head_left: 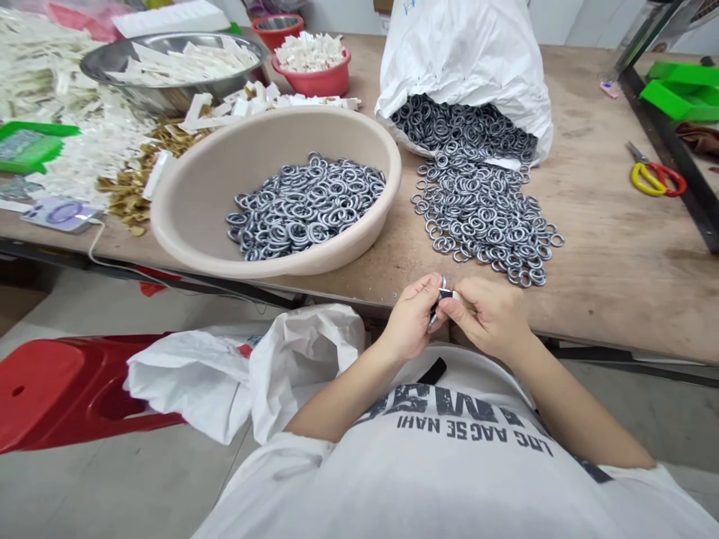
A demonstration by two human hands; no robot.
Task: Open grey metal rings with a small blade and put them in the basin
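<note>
My left hand (414, 317) is closed on grey rings (432, 320), most of them hidden by its fingers. Beside it, my right hand (496, 313) pinches a small black piece with a white end (446, 293), right against the rings. Both hands meet just off the table's front edge, above my lap. Past them, a loose pile of grey rings (488, 213) spills from the mouth of a white sack (463, 56). To the left stands a large beige basin (185, 202) holding many similar rings (314, 206). A black strip (433, 371) lies below my hands.
Scissors (654, 178) with yellow and red handles lie at the right. Green trays (682, 91) sit beyond. White pieces, a metal bowl (168, 91) and a red bowl (317, 78) crowd the left. Below are a red stool (50, 382) and a white bag (306, 352).
</note>
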